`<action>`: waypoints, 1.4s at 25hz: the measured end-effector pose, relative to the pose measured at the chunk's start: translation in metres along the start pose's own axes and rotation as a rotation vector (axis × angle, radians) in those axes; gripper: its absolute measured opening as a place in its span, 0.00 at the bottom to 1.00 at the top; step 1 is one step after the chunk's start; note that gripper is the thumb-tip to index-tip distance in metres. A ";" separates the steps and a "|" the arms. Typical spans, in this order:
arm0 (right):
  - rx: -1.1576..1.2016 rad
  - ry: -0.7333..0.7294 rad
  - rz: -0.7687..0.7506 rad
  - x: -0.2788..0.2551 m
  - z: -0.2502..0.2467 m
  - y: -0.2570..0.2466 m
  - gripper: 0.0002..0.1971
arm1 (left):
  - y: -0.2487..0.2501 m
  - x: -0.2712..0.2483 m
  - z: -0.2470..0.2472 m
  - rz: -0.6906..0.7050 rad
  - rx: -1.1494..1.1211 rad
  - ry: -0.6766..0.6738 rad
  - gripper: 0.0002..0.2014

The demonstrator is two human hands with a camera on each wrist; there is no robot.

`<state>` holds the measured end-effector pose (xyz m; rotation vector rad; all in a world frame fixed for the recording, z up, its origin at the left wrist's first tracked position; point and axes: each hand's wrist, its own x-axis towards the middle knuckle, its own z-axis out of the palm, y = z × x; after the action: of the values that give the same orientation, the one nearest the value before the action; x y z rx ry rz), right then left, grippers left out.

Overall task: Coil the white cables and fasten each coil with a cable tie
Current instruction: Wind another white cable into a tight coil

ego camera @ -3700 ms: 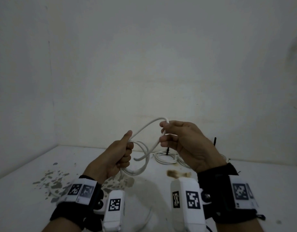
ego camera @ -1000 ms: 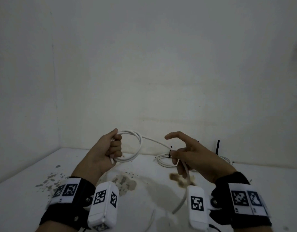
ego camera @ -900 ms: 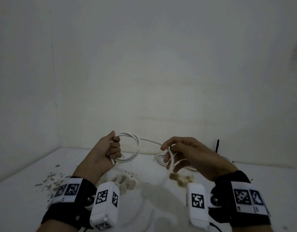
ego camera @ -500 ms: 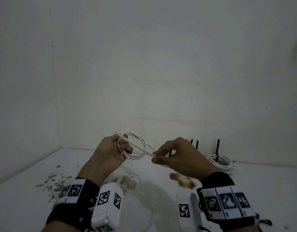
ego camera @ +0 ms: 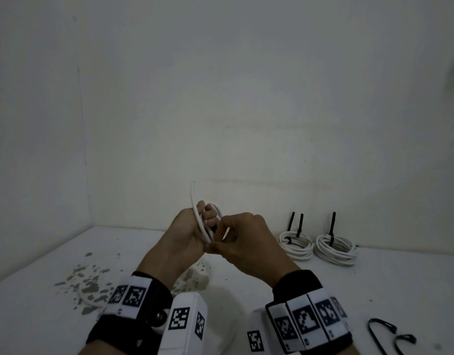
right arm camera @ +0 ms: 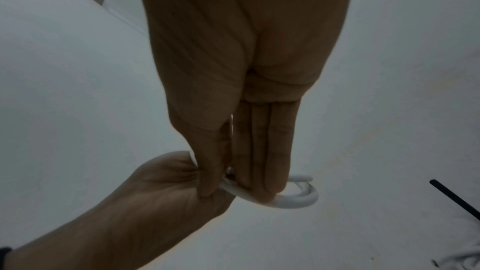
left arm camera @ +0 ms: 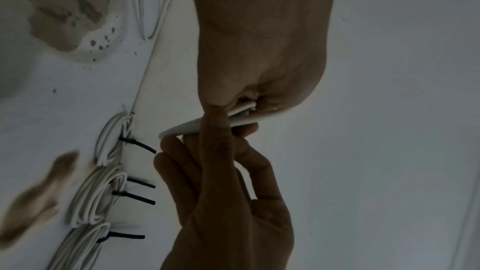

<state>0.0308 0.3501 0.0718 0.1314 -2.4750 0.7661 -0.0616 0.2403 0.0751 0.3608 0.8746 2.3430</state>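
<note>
Now, left hand (ego camera: 187,234): fingers curled round the small white cable coil (ego camera: 208,221), held up at centre frame above the table (ego camera: 374,283).
Right hand (ego camera: 246,242): touching the left, thumb and fingers pinching the coil's lower strands.
Free end (ego camera: 192,193): sticks upward out of the left fist.
Key relation: loose black cable ties (ego camera: 389,336) lie at lower right, nearer the right hand.
Tied coils (ego camera: 333,249): right of the hands, by the wall.

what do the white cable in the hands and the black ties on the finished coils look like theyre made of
White cable: likely a smooth, matte plastic or rubber jacket; it bends into tight loops without kinking. Black ties: probably stiff nylon-type plastic; their tails stand straight up from the coils.
</note>
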 end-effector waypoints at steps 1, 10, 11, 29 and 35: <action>-0.001 0.026 0.001 0.000 0.001 0.000 0.14 | -0.001 0.000 0.001 0.009 -0.012 0.002 0.17; 0.051 0.224 0.049 -0.002 0.009 0.000 0.18 | -0.006 -0.002 0.002 0.068 0.039 0.048 0.16; 0.039 0.228 0.082 -0.002 0.011 -0.001 0.18 | -0.007 -0.003 0.004 0.077 0.095 0.061 0.17; -0.193 0.267 -0.047 0.005 -0.014 0.016 0.08 | -0.003 -0.014 0.004 -0.005 0.790 0.032 0.22; -0.176 0.453 0.013 0.006 -0.036 0.034 0.05 | 0.002 -0.016 0.002 -0.020 0.996 0.074 0.24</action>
<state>0.0341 0.3984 0.0826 -0.1125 -2.0971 0.5106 -0.0489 0.2298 0.0776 0.6421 2.0259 1.7358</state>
